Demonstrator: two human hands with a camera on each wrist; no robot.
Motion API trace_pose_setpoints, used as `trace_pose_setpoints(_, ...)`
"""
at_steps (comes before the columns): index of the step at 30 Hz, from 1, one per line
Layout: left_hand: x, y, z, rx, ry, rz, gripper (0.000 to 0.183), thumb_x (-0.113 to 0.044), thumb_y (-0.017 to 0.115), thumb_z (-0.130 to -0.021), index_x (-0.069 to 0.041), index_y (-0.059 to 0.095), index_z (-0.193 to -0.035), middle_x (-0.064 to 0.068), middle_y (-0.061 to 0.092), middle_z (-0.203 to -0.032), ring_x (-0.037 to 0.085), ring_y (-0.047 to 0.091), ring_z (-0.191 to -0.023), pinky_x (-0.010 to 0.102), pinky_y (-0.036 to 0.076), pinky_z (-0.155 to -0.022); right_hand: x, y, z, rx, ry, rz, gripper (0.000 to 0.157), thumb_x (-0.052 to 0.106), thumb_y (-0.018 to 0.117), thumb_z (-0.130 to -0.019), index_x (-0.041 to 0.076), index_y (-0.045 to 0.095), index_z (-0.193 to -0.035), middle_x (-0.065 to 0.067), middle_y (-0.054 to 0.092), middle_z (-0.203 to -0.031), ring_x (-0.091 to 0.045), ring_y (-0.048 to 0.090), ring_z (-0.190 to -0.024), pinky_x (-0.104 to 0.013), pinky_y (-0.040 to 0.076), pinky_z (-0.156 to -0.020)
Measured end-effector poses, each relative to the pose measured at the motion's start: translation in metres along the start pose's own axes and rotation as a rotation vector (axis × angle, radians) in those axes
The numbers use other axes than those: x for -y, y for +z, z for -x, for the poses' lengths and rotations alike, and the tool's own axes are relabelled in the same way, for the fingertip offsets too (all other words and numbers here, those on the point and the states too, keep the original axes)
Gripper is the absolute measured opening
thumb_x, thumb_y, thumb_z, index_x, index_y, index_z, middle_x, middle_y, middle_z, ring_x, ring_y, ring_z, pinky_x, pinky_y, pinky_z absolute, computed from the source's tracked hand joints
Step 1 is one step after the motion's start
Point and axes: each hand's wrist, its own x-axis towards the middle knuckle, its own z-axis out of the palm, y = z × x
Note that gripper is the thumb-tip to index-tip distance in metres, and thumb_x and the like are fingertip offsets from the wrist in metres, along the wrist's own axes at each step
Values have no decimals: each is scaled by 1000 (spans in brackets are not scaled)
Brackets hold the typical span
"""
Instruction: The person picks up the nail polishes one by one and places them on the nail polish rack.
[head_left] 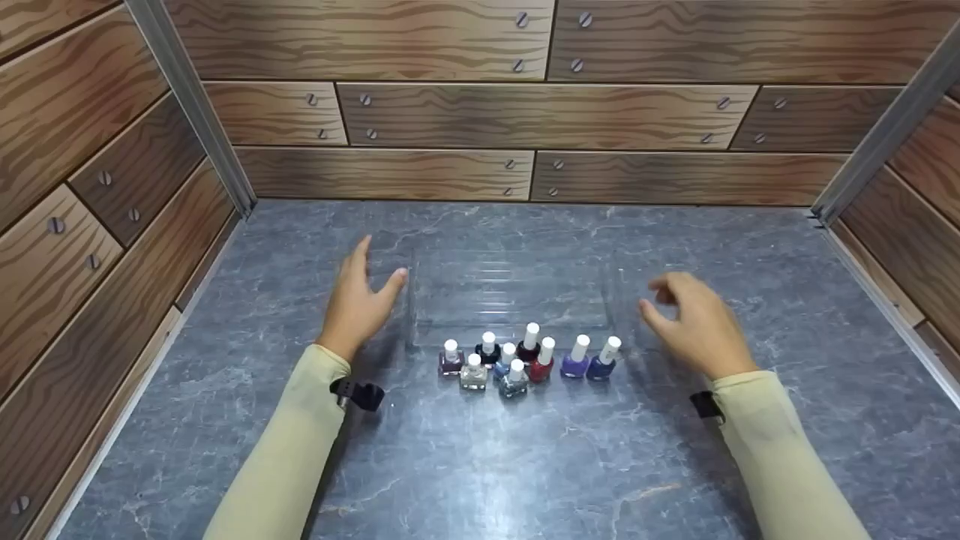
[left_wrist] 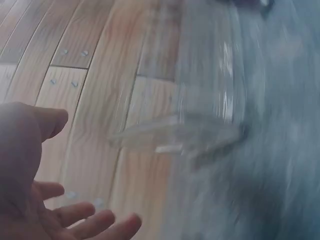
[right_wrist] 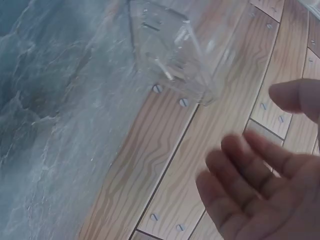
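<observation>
A clear plastic box sits in the middle of the table, see-through and low-walled. My left hand is held just left of it, thumb spread from the fingers, with nothing in its grasp. Off the box's right side, my right hand hovers with relaxed, slightly bent fingers and holds nothing. Along the box's near side stand several white-capped nail polish bottles, among them a red one, a purple one, a dark blue one and a glittery clear one. Both wrist views show the box's end apart from the fingers.
The grey marbled table is bounded by a wood-patterned back wall and matching side walls, with metal posts at the corners. Each wrist wears a dark strap over a pale yellow sleeve.
</observation>
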Motion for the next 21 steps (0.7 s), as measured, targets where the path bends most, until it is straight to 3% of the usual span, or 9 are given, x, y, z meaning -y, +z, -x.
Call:
trace_pose_setpoints(5,9,10,-4,70,-156,300,70,-39,59,-105,-9,29,-161,24,48,-148,39,59,-127,51,60,-95,3,1,3,102,-36,-16,17,16,68,-99,4,68,-111,-7,69,-95,-23,64,-86,-42,58,-78)
trace_pose_setpoints(11,21,25,-8,164,-324,508,62,-39,58,-106,-7,40,-155,21,53,-142,35,62,-120,38,65,-82,5,1,5,234,-66,-85,14,8,70,-95,7,70,-109,-4,70,-99,-20,65,-91,-39,58,-82)
trace_pose_setpoints(18,36,29,-10,258,-348,548,56,-41,60,-105,-8,48,-149,17,57,-138,28,62,-117,34,63,-83,7,1,8,464,-125,-176,23,5,71,-93,8,68,-116,-2,69,-104,-19,64,-94,-29,60,-81)
trace_pose_setpoints(21,40,28,-12,277,-345,556,55,-39,63,-104,-7,51,-147,15,58,-135,25,61,-114,34,63,-85,7,3,8,515,-143,-197,26,6,73,-92,8,68,-117,-1,69,-104,-21,65,-96,-33,61,-83)
